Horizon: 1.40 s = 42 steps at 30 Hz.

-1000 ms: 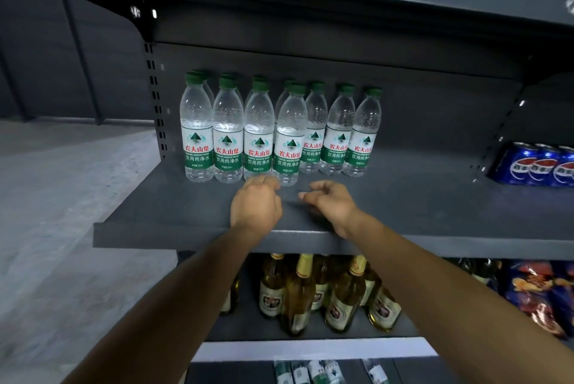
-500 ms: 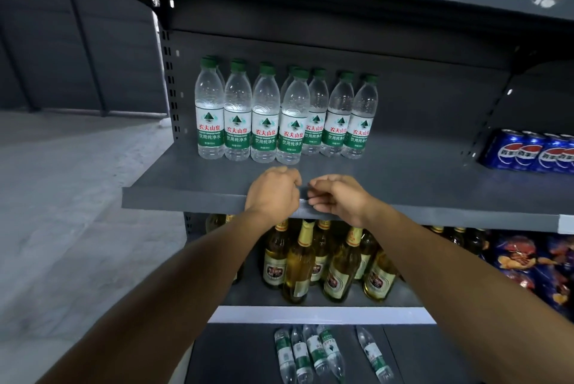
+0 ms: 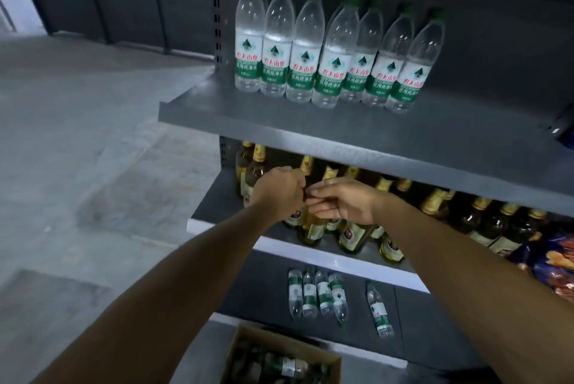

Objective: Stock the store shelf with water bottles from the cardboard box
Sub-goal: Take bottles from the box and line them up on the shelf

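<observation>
Left hand (image 3: 277,192) clenched, empty, knuckles meeting right hand (image 3: 343,202), fingers curled, empty, below shelf (image 3: 310,126) edge. Water bottles (image 3: 334,51) upright at 12 o'clock. Cardboard box (image 3: 279,358) at 6, bottles inside.

Shelf (image 3: 310,116): matt grey painted metal, smooth. Water bottles (image 3: 329,51): clear glossy plastic w/ paper-look labels (green caps). Glass bottles (image 3: 351,237) shiny, amber. Cardboard box (image 3: 248,349): dull brown. Floor (image 3: 77,135): rough matt concrete.
</observation>
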Motion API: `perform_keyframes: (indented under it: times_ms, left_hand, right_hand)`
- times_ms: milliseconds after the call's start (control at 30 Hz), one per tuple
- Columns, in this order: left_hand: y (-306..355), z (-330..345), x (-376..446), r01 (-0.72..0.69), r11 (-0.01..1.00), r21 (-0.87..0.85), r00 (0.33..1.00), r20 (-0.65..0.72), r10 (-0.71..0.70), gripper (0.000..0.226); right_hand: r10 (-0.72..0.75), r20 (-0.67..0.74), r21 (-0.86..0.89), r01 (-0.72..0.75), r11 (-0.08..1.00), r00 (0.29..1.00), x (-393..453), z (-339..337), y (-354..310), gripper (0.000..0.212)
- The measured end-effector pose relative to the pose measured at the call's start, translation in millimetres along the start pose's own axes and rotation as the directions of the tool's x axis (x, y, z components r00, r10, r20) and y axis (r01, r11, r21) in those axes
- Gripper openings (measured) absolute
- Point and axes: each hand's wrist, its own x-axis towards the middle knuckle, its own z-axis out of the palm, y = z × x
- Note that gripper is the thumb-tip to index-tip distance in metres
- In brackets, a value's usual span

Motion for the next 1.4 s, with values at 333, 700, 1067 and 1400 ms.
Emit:
perform_keyframes:
  times_ms: [333, 700, 1067, 1400]
  left_hand:
    - [-41.9, 72.7, -52.3, 0.282, 0.959, 0.023, 0.936, 0.211, -0.28, 0.02]
    - [-97.9, 172.3, -128.6, 0.319, 0.94, 0.118, 0.815, 0.472, -0.335, 0.022]
    - [-135.5, 251.2, -199.4, 0.464, 0.879, 0.113, 0.731, 0.512, -0.452, 0.022]
    - [-170.9, 330.0, -241.9, 0.48, 0.864, 0.15, 0.685, 0.55, -0.477, 0.021]
  right_hand:
    - [0.138, 0.032, 0.147, -0.141, 0.979, 0.99, 47.0, 11.7, 95.8, 0.017]
    - [0.289, -0.009, 0.321, -0.271, 0.907, 0.957, 101.6, 23.0, 237.5, 0.037]
    - [0.493, -0.135, 0.229, -0.457, 0.859, 0.86, 124.8, 27.3, 394.9, 0.041]
    - [0.617, -0.18, 0.232, -0.576, 0.783, 0.766, 146.7, 40.6, 512.1, 0.042]
